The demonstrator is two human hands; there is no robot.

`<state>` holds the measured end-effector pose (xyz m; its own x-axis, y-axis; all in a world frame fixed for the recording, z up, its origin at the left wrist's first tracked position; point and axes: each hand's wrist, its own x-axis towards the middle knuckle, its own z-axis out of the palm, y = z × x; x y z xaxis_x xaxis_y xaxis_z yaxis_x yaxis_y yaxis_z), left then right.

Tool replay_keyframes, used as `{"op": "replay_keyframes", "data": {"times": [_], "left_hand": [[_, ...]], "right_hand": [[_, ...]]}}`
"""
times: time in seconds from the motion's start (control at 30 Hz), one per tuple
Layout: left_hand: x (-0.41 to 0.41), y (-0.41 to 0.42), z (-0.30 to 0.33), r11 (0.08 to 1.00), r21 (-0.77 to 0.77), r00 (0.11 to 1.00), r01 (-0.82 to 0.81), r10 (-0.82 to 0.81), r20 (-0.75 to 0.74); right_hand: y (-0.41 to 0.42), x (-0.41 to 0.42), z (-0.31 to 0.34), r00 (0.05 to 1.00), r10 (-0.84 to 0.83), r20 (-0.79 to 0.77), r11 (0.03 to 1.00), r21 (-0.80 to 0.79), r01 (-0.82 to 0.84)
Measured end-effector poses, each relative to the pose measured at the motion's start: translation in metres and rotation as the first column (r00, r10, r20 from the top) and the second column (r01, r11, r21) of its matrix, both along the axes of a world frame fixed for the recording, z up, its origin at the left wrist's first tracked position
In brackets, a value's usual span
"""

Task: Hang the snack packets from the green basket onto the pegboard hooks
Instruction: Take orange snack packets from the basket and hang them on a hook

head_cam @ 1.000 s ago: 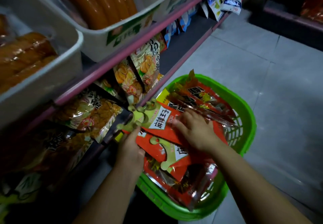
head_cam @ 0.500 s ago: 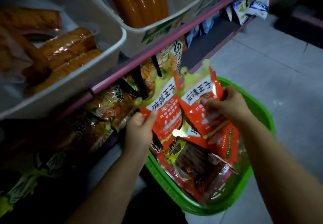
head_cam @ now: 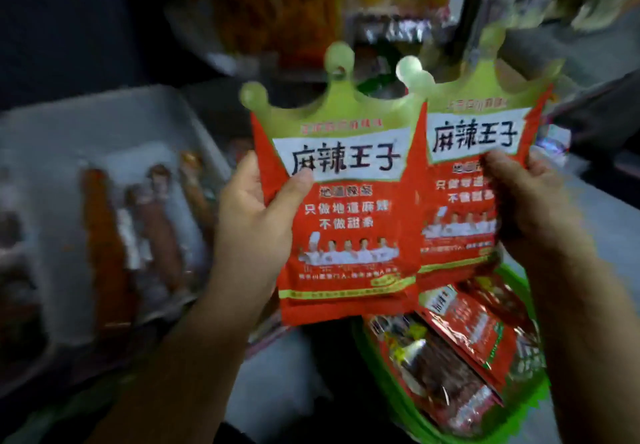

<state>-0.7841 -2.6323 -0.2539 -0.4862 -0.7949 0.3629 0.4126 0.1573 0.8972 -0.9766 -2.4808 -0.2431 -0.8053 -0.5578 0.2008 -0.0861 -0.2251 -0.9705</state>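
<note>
Two red snack packets with green crown-shaped tops are raised upright in front of me. My left hand (head_cam: 258,222) grips the left packet (head_cam: 349,236) by its left edge, thumb across the front. My right hand (head_cam: 530,204) grips the right packet (head_cam: 464,173) by its right edge. The left packet overlaps the right one slightly. Below them the green basket (head_cam: 408,412) holds several more red packets (head_cam: 464,346). No pegboard hooks can be made out; the background above is blurred.
A white tray (head_cam: 104,121) of wrapped sausages sits at the left on a shelf. Blurred hanging packets and trays fill the dark shelving above (head_cam: 298,4). Grey floor tile (head_cam: 616,222) shows at the right.
Both hands lifted the two packets out of the basket and raised them upright, side by side. The view swung up toward the shelving.
</note>
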Motion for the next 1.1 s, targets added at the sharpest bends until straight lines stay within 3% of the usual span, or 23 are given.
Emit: {"op": "replay_keyframes", "data": {"times": [0.1, 0.2, 0.4, 0.47, 0.53, 0.6, 0.7, 0.83, 1.0, 1.1], "left_hand": [[0.068, -0.038, 0.056, 0.975, -0.02, 0.97, -0.222, 0.219, -0.103], [0.14, -0.079, 0.1, 0.891, -0.087, 0.89, -0.445, 0.429, -0.154], [0.287, -0.118, 0.148, 0.576, -0.255, 0.624, -0.777, 0.758, -0.191], [0.317, -0.123, 0.159, 0.441, -0.366, 0.526, -0.819, 0.832, -0.176], [0.337, -0.125, 0.166, 0.393, -0.378, 0.482, -0.838, 0.859, -0.175], [0.338, -0.127, 0.169, 0.464, -0.33, 0.532, -0.822, 0.832, -0.154], [0.325, -0.123, 0.178, 0.686, -0.169, 0.707, -0.707, 0.683, -0.183], [0.31, -0.119, 0.195, 0.84, -0.032, 0.804, -0.541, 0.506, -0.312], [0.314, -0.118, 0.201, 0.865, -0.017, 0.842, -0.501, 0.483, -0.239], [0.326, -0.121, 0.21, 0.716, -0.218, 0.749, -0.663, 0.631, -0.205]], "right_hand": [[-0.056, 0.053, 0.048, 0.993, 0.113, -0.016, 0.988, -0.104, -0.114], [-0.117, 0.117, 0.088, 0.941, 0.309, -0.135, 0.943, -0.087, -0.322], [-0.187, 0.241, 0.147, 0.86, 0.398, -0.32, 0.885, -0.113, -0.451], [-0.191, 0.261, 0.16, 0.851, 0.398, -0.343, 0.881, -0.116, -0.459], [-0.198, 0.28, 0.169, 0.807, 0.468, -0.36, 0.836, -0.116, -0.536], [-0.205, 0.296, 0.172, 0.76, 0.543, -0.357, 0.794, -0.078, -0.603], [-0.219, 0.314, 0.17, 0.723, 0.612, -0.319, 0.752, -0.049, -0.658], [-0.236, 0.322, 0.181, 0.638, 0.719, -0.276, 0.645, -0.079, -0.76], [-0.249, 0.326, 0.181, 0.588, 0.768, -0.253, 0.589, -0.08, -0.804], [-0.249, 0.324, 0.171, 0.604, 0.739, -0.3, 0.612, -0.076, -0.787]]}}
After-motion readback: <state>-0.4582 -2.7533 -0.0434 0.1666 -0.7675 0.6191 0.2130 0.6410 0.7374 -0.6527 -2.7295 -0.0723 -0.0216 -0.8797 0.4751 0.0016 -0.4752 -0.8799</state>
